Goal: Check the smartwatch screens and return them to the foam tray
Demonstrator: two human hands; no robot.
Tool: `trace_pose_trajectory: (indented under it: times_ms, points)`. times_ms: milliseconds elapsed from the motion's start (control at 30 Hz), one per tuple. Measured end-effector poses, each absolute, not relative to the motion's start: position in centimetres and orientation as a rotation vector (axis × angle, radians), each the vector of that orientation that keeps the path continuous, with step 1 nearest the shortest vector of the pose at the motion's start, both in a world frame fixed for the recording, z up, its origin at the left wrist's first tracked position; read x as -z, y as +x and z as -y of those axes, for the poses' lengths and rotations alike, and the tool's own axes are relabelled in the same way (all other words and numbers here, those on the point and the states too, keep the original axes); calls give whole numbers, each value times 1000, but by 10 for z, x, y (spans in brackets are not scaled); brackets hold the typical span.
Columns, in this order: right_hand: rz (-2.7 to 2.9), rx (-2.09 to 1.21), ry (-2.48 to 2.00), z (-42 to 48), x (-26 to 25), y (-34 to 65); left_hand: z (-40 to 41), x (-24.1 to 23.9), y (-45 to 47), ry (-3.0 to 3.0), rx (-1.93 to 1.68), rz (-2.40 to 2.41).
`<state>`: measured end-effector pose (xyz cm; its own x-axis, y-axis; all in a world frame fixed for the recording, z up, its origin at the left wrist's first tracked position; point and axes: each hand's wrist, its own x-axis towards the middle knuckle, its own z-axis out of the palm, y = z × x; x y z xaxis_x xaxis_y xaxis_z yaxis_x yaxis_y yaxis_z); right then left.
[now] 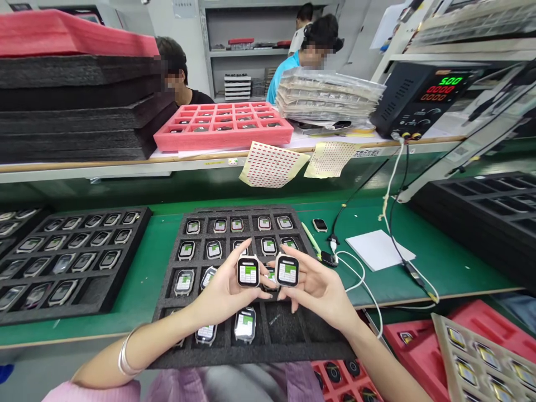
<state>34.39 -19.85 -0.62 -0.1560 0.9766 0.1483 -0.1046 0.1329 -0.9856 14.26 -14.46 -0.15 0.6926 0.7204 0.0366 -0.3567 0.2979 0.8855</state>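
Note:
Between thumb and fingers, my left hand (228,287) grips a smartwatch case (248,272) with its lit screen facing me. A second smartwatch case (287,271), lit with a similar white and green picture, is pinched in my right hand (320,285). The two are held side by side, a little apart, above a black foam tray (255,355). Several more watch cases with lit screens, such as one watch (245,325) near the front, sit in its compartments. My hands and forearms hide part of the tray's middle rows.
Another black foam tray (109,296) of watches lies left. Right are a green pen (310,237), a lone watch (319,225), white cables (364,279) and white paper (380,249). A shelf above bears a pink foam tray (224,142) and a power supply (422,100). Co-workers sit beyond.

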Motion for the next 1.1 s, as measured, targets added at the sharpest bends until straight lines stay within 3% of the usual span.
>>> trace_pose_trajectory:
  times_ms: [133, 300, 533, 733, 867, 1000, 1100]
  points:
    - [1610, -1006, -1246, 211, 5, 361, 147, 6, 142, 1204, -641, -461]
    - [2061, -710, -1377, 238, 2, 395, 151, 13, 150, 2082, -499, -515]
    - [2075, -722, -1509, 263, 12, 414, 166, 25, 182, 2624, -379, -354]
    - [2093, -753, -1510, 268, 7, 418, 167, 10, 161, 2682, -286, -461]
    - [1780, -604, -1671, 264, 20, 426, 160, 9, 94, 2597, -441, -934]
    - [1595, -625, -1678, 249, 44, 430, 167, 55, 4, 2167, -864, -1780]
    - [1591, -674, -1650, 236, 60, 424, 185, 98, -31, 1769, -912, -1881]
